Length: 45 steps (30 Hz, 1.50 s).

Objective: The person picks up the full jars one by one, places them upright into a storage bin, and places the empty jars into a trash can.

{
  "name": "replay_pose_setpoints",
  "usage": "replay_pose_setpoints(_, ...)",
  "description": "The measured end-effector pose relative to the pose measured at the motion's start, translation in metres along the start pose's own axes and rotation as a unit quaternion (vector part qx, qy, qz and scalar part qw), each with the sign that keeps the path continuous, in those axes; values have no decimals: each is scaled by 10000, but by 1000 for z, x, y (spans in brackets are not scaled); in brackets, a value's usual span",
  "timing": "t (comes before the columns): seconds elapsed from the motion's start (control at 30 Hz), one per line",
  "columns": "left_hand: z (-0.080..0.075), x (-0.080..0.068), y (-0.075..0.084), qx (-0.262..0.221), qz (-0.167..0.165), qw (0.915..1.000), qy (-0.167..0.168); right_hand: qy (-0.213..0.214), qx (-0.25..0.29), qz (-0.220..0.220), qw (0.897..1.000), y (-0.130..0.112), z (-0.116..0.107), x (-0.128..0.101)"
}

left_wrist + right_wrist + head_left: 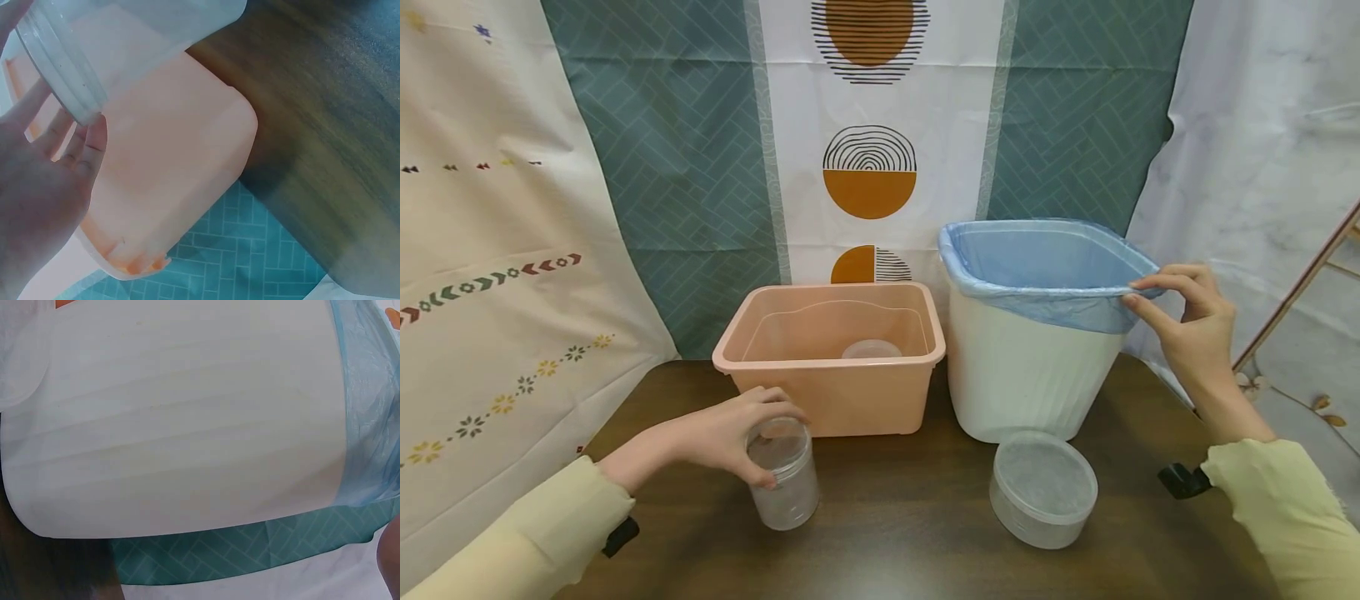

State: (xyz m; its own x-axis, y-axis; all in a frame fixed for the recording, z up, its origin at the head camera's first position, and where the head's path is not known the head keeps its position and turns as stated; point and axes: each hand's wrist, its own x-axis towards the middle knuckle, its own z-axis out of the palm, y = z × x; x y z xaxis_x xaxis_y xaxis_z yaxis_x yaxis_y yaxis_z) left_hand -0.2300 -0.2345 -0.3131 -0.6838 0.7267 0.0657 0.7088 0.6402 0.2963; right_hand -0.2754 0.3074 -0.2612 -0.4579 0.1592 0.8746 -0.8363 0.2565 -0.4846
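- Dark wood table point(910, 517) is carrying everything, w/ patterned curtains hanging behind it.
- White waste bin point(1030, 375) is standing at the table's right rear, w/ a blue bag liner point(1045, 267) folded over its rim; bin appears to be leaning a bit twd the right hand. Right wrist view is showing its ribbed white wall point(175, 425) and the liner's edge point(369, 412).
- Peach plastic tub point(831, 354) is sitting just left of the bin, near-touching it; a small clear lid or container, can't tell which, is lying inside at the back.
- Round clear lidded container point(1043, 487) is resting on the table in front of the bin, untouched.
- Clear plastic jar point(784, 475) is standing front-left, just in front of the tub's near wall; in the left wrist view its threaded rim point(59, 75) is lying against the fingers.
- Left hand point(730, 433) is gripping the jar from above, fingers curled round its top.
- Right hand point(1187, 329) is pinching the liner at the bin's right rim, thumb and forefinger pressed together on the blue film.
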Motion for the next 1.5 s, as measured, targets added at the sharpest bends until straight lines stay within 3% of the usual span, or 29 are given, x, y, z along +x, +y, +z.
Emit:
replay_pose_setpoints(0.43,1,0,-1,217,226,9995,21,140,383,40,9992,4,3,-4)
replay_pose_setpoints(0.6,-8,7,5,36,316,9990,-320,152,351,60,9993,5,2,-4)
replay_pose_setpoints(0.8,-32,22,21,-98,234,9948,-983,179,347,60,9992,7,0,-4)
replay_pose_setpoints(1.17,-77,57,55,86,498,9870,-1523,186,410,29,9990,11,-1,-3)
replay_pose_setpoints(1.5,-128,89,96,400,-8,9837,-1752,120,260,-4,9996,4,1,-3)
